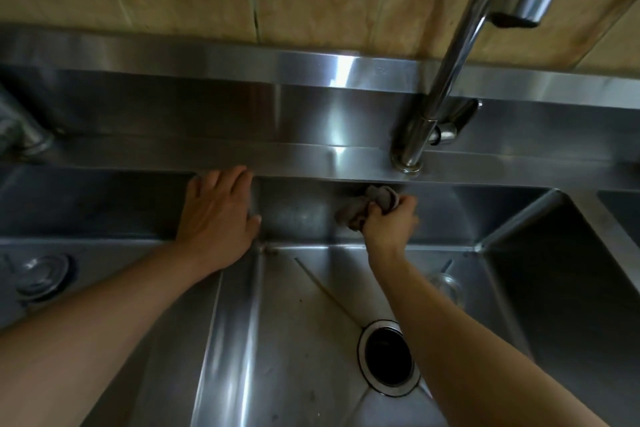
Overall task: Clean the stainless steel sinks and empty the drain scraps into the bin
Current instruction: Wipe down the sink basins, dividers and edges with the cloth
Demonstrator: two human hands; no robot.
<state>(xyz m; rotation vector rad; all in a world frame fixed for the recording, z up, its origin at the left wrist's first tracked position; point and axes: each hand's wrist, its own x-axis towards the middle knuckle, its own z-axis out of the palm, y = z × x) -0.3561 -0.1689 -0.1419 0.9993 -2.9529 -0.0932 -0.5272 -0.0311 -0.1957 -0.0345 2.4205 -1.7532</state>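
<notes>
Fingers (375, 210) of the right hand (391, 224) curl round a grey cloth (367, 204), pressed against the middle sink's (304, 305) back wall; left hand (216, 218) rests flat, fingers straight, on the divider's back end.

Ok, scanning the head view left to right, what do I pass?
Left sink's drain → left hand on the divider → cloth → right hand → middle sink's open drain → tap base
</notes>
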